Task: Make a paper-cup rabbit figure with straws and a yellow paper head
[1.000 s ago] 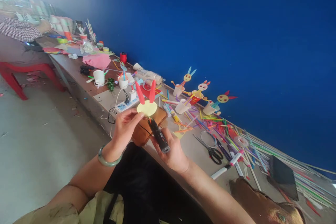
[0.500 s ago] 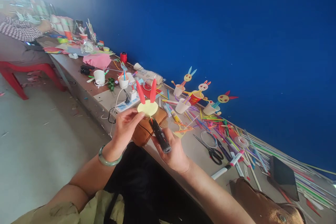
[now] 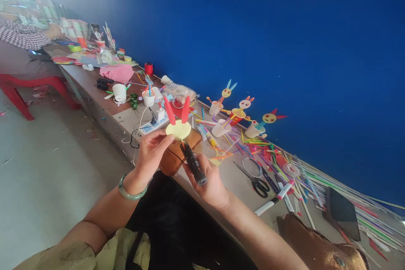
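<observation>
A cluttered tabletop ran beyond the hands. The left hand pinched a yellow disc with red ears by one side, probably to leave its bottom edge reachable. The right hand gripped a black tool, likely a glue gun, seemingly angled to bring its tip to that edge; contact was unclear. Behind, a red cup held a rabbit figure; a nearer white cup held purple straws.
</observation>
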### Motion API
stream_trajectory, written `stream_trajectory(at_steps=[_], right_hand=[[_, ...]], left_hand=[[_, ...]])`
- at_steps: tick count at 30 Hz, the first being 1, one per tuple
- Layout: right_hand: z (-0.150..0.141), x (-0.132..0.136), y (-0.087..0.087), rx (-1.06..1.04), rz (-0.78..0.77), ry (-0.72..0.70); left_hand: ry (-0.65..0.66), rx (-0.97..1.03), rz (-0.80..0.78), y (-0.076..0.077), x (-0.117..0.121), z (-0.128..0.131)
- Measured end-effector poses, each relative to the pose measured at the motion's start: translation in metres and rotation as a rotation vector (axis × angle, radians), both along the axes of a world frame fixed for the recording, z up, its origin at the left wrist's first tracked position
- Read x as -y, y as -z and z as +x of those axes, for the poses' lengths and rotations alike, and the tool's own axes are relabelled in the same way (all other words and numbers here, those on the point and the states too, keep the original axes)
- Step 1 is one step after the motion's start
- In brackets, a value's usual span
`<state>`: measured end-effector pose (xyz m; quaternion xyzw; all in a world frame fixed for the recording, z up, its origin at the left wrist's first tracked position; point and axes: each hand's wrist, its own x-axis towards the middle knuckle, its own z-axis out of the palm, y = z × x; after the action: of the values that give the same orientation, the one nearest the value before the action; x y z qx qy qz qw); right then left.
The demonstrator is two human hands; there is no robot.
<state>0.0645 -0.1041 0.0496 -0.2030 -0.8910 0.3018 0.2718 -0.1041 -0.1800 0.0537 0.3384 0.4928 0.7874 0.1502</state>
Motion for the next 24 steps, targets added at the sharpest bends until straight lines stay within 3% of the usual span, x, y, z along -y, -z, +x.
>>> stream_trajectory(at_steps=[24], right_hand=[[-0.0010,-0.0004,0.0087,0.011,0.025,0.033]], left_hand=[[0.006,0.089,0.002,0.0005,-0.0008,0.0010]])
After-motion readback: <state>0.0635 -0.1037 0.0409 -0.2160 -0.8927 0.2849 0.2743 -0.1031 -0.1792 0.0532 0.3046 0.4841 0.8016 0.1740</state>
